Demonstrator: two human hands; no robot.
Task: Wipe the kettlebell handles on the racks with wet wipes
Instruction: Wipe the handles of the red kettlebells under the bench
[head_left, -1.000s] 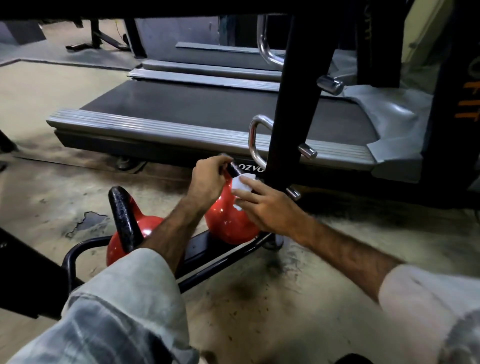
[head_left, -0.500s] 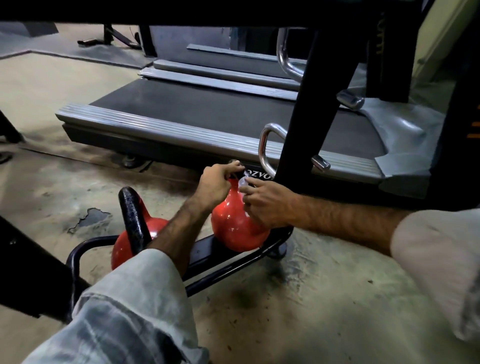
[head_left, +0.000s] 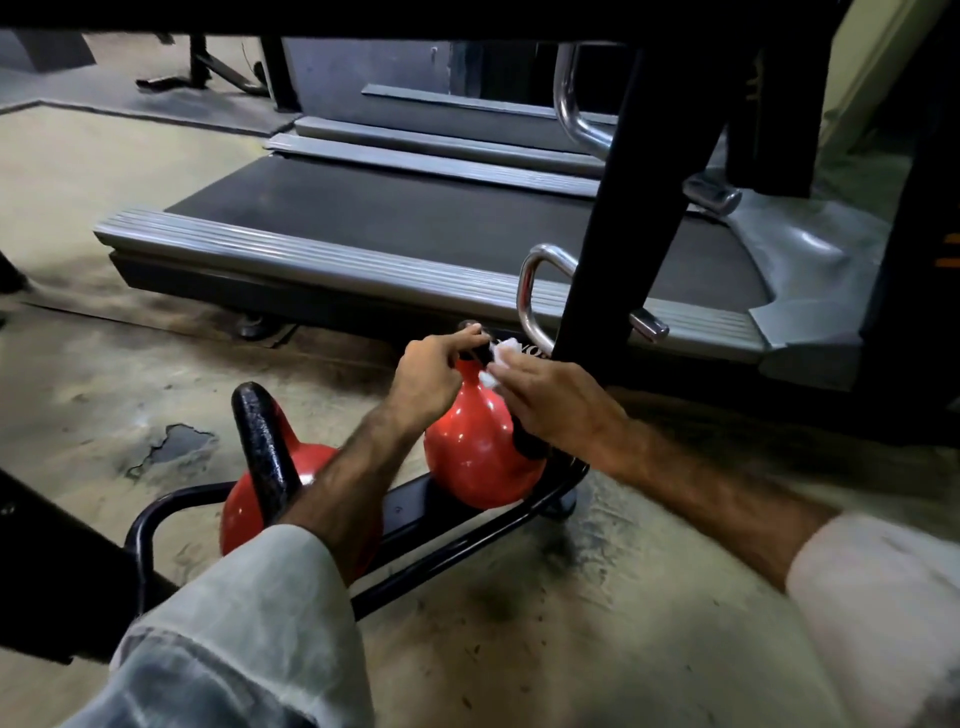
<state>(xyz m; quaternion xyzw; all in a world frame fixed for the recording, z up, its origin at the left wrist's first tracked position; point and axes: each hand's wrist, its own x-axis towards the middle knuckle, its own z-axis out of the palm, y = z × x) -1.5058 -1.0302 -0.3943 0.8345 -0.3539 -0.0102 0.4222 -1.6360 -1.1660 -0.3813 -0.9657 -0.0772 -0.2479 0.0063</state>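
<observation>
Nearest the camera, two pale rolled-up sleeves frame the view, the left sleeve (head_left: 244, 613) low at the bottom edge and the right sleeve (head_left: 878, 587) at the lower right. Both bare forearms reach forward over a stained concrete floor (head_left: 545, 639).

Just beyond them a low black rack (head_left: 447, 551) runs diagonally across the floor and carries two red kettlebells. The near kettlebell (head_left: 244, 499) sits at the rack's left end, partly hidden by the left forearm, with its black handle (head_left: 262, 441) standing upright and untouched.

The far kettlebell (head_left: 475, 452) rests near the rack's right end. The left hand (head_left: 431, 379) has its fingers closed around the top of this kettlebell's dark handle (head_left: 475, 351), thumb and fingertips pinched on it. The right hand (head_left: 550, 400) lies against the handle's right side, its fingers curled loosely about a white wet wipe (head_left: 501, 356), which is pressed against the handle; only bits of the wipe show past the fingertips.

Right behind the hands a black upright post (head_left: 618, 249) rises with chrome loops (head_left: 530, 291) fixed to it. Farther back lies a treadmill (head_left: 415, 223) with a dark belt and ribbed grey side rails, and a second one lies beyond it.
</observation>
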